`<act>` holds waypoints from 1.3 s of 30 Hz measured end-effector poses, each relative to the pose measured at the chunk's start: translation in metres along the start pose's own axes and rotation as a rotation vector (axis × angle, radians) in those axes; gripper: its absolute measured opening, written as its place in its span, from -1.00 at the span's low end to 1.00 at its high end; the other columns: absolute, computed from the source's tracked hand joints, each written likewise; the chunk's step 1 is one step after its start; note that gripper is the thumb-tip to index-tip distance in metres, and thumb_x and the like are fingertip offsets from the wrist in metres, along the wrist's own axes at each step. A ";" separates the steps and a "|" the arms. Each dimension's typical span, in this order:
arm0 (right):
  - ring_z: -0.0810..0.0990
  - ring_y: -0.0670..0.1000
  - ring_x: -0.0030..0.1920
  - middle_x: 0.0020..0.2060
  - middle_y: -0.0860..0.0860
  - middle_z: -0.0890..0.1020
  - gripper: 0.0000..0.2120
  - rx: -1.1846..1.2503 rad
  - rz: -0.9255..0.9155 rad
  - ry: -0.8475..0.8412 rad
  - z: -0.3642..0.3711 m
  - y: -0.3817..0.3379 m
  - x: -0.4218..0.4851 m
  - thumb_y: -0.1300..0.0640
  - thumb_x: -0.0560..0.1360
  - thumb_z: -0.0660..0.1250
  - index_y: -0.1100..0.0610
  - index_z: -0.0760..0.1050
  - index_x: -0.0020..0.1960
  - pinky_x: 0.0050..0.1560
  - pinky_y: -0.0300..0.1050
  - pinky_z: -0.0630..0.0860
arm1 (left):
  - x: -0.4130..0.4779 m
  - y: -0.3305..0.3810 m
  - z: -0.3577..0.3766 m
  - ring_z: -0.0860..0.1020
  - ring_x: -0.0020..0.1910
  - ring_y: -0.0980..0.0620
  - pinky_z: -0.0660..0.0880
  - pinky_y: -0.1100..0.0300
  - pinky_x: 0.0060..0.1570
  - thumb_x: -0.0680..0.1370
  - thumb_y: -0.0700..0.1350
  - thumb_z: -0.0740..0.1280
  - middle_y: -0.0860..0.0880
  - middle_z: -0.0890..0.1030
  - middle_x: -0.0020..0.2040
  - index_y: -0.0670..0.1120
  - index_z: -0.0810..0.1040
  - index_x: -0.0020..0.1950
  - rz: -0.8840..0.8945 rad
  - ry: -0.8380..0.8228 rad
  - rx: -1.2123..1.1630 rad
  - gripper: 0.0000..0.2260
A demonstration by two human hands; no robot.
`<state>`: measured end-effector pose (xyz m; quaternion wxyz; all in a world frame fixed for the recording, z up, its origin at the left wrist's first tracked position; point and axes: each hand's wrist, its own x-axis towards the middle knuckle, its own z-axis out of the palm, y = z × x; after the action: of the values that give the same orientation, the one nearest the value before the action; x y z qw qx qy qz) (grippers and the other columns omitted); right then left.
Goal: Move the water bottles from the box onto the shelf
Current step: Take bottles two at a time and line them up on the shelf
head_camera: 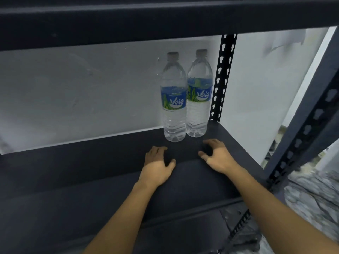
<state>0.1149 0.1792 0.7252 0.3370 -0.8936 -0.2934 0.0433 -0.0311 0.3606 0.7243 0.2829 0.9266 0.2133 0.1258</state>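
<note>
Here, in the head view, two clear water bottles stand upright on the dark shelf (91, 162), side by side and touching or nearly so: the left bottle (173, 99) a little nearer the camera, the right bottle (199, 94) set slightly deeper, close beside the perforated black upright (222, 76) at the back right corner. Both carry blue-and-green labels and pale caps. The left hand (158, 165) lies low over the shelf surface just short of the left bottle, its fingers (157, 150) loosely spread and pointing at the bottle's base, holding nothing; a narrow strip of bare shelf separates fingertips from plastic. The right hand (217, 155) sits just in front of and slightly right of the right bottle, fingers (212, 143) curled into a half-open claw, thumb apart, also empty. Between the two hands runs a gap of bare shelf. To the left of the left fingers the shelf stretches wide and unoccupied back to the pale wall (82, 88). To the right of the right fingers the shelf ends soon at its side edge, bounded by a front upright (302, 136). Above the caps some room remains beneath the upper shelf beam (146, 22). The shelf's front edge crosses beneath both forearms. The box is not in view.
</note>
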 end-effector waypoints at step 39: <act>0.53 0.21 0.21 0.21 0.23 0.56 -0.53 0.050 0.521 -0.596 0.371 0.048 -0.436 0.09 0.52 0.38 0.20 0.41 0.37 0.25 0.12 0.48 | -0.474 -0.302 0.195 0.55 0.21 -0.17 0.55 -0.13 0.12 0.55 0.08 0.31 -0.08 0.47 0.33 -0.01 0.30 0.48 -0.775 -0.425 -0.166 -0.47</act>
<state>-0.3233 0.1230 0.3572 0.2367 -0.8779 -0.1406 0.3919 -0.4762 0.2740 0.3392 0.4201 0.7576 0.4711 -0.1662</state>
